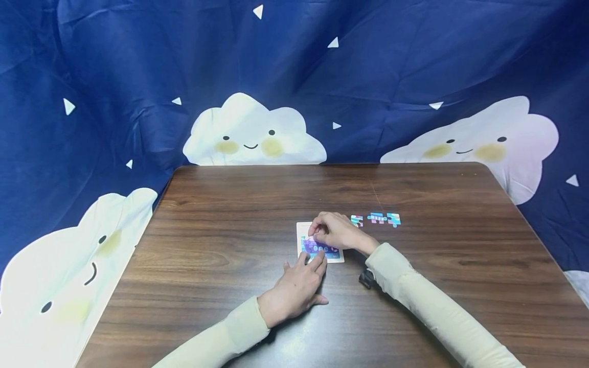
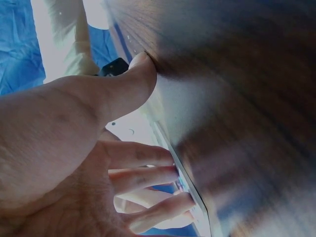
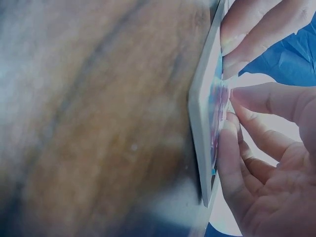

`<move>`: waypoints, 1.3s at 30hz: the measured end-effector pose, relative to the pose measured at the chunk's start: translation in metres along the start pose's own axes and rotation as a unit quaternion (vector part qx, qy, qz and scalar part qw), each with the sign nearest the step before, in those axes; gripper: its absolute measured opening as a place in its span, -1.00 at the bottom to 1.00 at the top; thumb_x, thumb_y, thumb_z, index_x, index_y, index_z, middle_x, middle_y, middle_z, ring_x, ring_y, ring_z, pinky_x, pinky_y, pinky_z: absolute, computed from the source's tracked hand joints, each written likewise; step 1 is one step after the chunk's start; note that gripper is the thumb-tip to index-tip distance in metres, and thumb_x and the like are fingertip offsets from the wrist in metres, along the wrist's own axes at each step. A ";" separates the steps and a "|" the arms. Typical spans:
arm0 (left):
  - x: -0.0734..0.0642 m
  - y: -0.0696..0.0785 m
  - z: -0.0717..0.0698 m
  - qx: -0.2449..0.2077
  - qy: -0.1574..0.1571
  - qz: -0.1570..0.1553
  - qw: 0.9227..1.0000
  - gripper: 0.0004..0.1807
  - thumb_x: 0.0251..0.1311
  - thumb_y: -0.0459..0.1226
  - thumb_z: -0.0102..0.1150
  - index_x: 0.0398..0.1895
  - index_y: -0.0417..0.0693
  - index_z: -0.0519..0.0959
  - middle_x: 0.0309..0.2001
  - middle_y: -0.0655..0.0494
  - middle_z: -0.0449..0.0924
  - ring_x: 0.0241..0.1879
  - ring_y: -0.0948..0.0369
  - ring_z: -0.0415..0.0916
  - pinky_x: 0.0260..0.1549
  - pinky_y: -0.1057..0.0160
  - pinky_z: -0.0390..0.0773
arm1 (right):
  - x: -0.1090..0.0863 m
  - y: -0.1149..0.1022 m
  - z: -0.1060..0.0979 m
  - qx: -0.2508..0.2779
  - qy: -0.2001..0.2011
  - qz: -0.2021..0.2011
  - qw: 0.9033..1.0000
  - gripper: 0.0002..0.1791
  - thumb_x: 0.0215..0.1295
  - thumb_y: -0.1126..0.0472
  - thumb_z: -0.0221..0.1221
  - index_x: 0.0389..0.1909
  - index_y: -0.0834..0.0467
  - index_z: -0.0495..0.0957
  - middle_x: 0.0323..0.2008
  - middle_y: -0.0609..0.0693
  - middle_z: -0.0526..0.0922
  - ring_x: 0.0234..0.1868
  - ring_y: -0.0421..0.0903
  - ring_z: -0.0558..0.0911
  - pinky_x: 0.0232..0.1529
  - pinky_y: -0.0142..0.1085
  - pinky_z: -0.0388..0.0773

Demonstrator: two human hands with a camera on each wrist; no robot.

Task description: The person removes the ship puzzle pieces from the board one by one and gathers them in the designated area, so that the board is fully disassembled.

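Note:
A small puzzle board (image 1: 338,259) with a pale frame lies flat on the table, showing a purple and blue picture. My right hand (image 1: 338,231) is over its upper part, thumb and fingertips pinching a small puzzle piece (image 3: 231,106) close against the picture; most of the piece is hidden by the fingers. From the near side, my left hand (image 1: 296,286) rests its fingertips on the lower edge of the board, fingers fairly straight. Its thumb (image 2: 140,74) stands out to the side, close over the table.
Loose puzzle pieces lie beyond the right hand: one piece (image 1: 356,220) near the knuckles, then a striped piece (image 1: 377,218) and a blue piece (image 1: 393,219) side by side. The brown wooden table (image 1: 207,230) ends at a blue cloud-print curtain (image 1: 349,82).

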State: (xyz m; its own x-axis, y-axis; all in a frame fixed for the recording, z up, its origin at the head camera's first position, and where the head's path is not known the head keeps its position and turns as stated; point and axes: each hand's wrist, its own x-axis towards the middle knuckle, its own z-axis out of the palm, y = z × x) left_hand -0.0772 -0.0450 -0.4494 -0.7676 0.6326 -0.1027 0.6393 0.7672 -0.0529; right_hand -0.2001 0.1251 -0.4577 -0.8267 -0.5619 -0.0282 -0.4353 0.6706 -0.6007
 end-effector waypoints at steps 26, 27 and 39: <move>0.002 0.002 0.002 -0.007 -0.015 -0.010 1.000 -0.03 0.18 0.29 0.29 0.53 -0.08 0.38 0.57 0.07 0.31 0.32 -0.04 0.41 -0.08 -0.27 0.73 | -0.006 0.008 -0.009 0.097 -0.017 0.001 0.995 -0.88 0.32 0.12 0.41 -0.33 0.07 0.69 -0.39 -0.08 0.70 -0.32 -0.21 0.56 -0.18 -0.34 0.48; 0.002 0.002 0.002 -0.007 -0.015 -0.010 1.000 -0.03 0.18 0.29 0.29 0.53 -0.08 0.39 0.57 0.07 0.31 0.32 -0.04 0.41 -0.07 -0.28 0.73 | -0.007 0.009 -0.009 0.104 -0.016 -0.001 0.994 -0.88 0.32 0.13 0.40 -0.32 0.08 0.69 -0.38 -0.07 0.70 -0.31 -0.21 0.57 -0.17 -0.35 0.49; 0.002 0.003 0.002 -0.017 -0.022 -0.013 1.000 -0.03 0.19 0.29 0.28 0.53 -0.09 0.38 0.59 0.06 0.29 0.35 -0.07 0.40 -0.04 -0.29 0.71 | -0.016 0.018 -0.019 0.128 0.008 0.018 0.992 -0.87 0.34 0.13 0.39 -0.29 0.09 0.68 -0.35 -0.03 0.72 -0.33 -0.16 0.60 -0.22 -0.36 0.52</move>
State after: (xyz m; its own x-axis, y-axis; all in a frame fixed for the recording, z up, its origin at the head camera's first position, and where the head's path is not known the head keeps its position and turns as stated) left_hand -0.0765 -0.0418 -0.4515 -0.7806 0.6081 -0.1446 0.6169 0.7867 -0.0220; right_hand -0.2008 0.1552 -0.4529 -0.8465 -0.5307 -0.0432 -0.3011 0.5441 -0.7832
